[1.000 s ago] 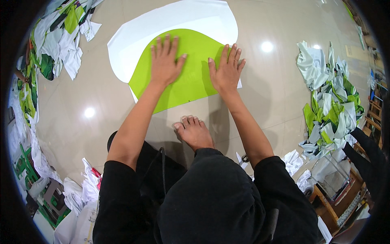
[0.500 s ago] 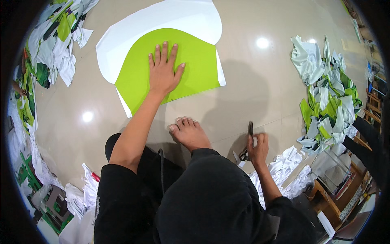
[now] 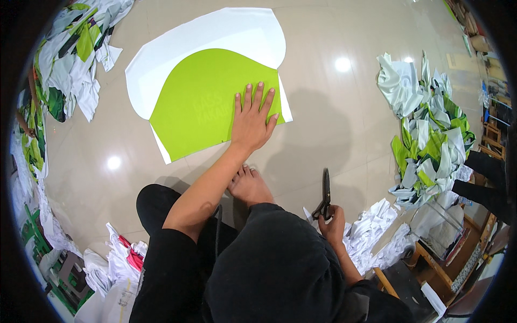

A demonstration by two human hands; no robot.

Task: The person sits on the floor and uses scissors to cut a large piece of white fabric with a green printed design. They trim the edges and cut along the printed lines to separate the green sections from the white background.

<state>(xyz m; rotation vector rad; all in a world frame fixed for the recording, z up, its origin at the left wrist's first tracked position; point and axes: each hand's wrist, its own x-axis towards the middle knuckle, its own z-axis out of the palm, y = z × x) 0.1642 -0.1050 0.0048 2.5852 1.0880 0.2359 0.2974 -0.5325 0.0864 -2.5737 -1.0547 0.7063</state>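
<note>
A lime-green fabric piece (image 3: 188,107) with a curved upper edge lies flat on the floor. White fabric (image 3: 237,29) shows around its curve and at both sides. My left hand (image 3: 251,123) presses flat on the green piece near its lower right corner, fingers spread and holding nothing. Off to the right, a pair of black scissors (image 3: 326,188) points away from me, its handle in the closed fingers of my right hand (image 3: 333,223). A pale pointed thing (image 3: 307,213) shows beside the handle; its kind is unclear.
Heaps of green and white cloth scraps lie at the right (image 3: 431,140) and far left (image 3: 81,59). White scraps (image 3: 371,229) sit beside my right forearm, and a white and red bundle (image 3: 126,253) is at the lower left. My bare foot (image 3: 250,185) rests below the green piece.
My left hand has slid right across the green fabric, from its middle toward its lower right corner. My right hand has moved lower, now around the scissors' handle.
</note>
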